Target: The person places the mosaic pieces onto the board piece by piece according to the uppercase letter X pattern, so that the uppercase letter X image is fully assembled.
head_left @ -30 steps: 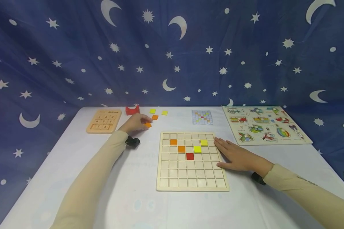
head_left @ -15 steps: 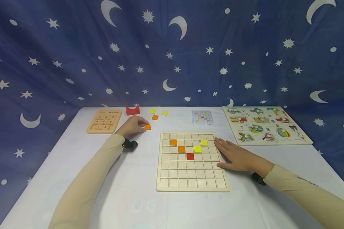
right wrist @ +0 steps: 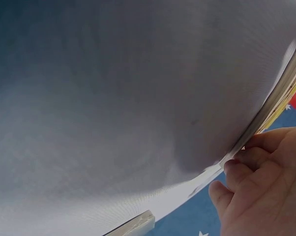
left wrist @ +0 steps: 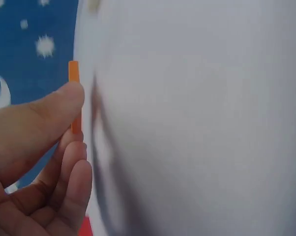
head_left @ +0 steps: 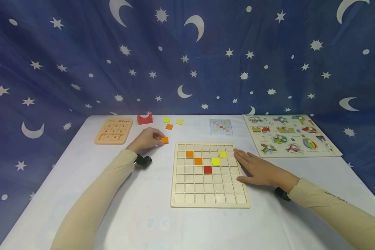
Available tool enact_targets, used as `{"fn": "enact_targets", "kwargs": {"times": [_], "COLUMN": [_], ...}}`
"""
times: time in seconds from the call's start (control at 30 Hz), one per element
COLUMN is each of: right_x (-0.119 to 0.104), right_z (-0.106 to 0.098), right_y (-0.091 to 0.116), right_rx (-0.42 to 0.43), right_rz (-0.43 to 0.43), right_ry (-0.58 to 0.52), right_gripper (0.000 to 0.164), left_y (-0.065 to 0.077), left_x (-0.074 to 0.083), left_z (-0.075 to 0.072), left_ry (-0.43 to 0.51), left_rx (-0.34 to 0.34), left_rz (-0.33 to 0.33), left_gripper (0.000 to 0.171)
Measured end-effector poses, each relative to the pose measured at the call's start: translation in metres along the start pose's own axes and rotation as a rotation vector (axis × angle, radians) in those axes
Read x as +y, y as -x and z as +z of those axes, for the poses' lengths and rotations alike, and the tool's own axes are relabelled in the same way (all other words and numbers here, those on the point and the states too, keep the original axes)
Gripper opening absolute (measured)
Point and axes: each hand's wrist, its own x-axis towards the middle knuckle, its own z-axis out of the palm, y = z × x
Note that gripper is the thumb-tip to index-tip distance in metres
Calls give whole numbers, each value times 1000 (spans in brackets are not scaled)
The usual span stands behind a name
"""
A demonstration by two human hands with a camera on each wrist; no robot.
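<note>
My left hand (head_left: 148,138) pinches an orange square tile (head_left: 164,140) between thumb and fingers, left of the grid board. Seen edge-on in the left wrist view, the tile (left wrist: 74,71) sticks out past the thumb, close to the white tabletop. The wooden grid board (head_left: 203,203) lies flat in the middle, its cells bearing two orange tiles, two yellow tiles and one red tile (head_left: 207,169). My right hand (head_left: 257,170) rests along the board's right edge with fingers extended. In the right wrist view its fingers touch the board's side (right wrist: 253,123).
Behind the left hand lie a loose orange tile (head_left: 169,127), two yellow ones and a red block (head_left: 144,119) with a curved notch. A number puzzle (head_left: 113,131) sits at the left, a printed pattern card (head_left: 221,127) at the back, a picture puzzle (head_left: 295,139) at the right.
My left hand has drawn the orange tile towards me and then slightly right, away from the loose tiles. The right hand has stayed at the board's edge.
</note>
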Motion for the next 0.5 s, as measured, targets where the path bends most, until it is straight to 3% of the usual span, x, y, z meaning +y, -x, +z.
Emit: {"fn": "enact_targets", "kwargs": {"times": [0.23, 0.5], "right_x": [1, 2], "right_z": [0, 1], "right_y": [0, -1], "right_rx": [0, -22], "right_rz": [1, 17], "right_ry": [3, -5], "right_gripper": [91, 92], "left_y": [13, 28], "left_x": [37, 84], "left_z": [24, 58], "left_ry": [53, 108], "left_rx": [-71, -196], "left_rz": [132, 222], "left_gripper": [25, 24]}}
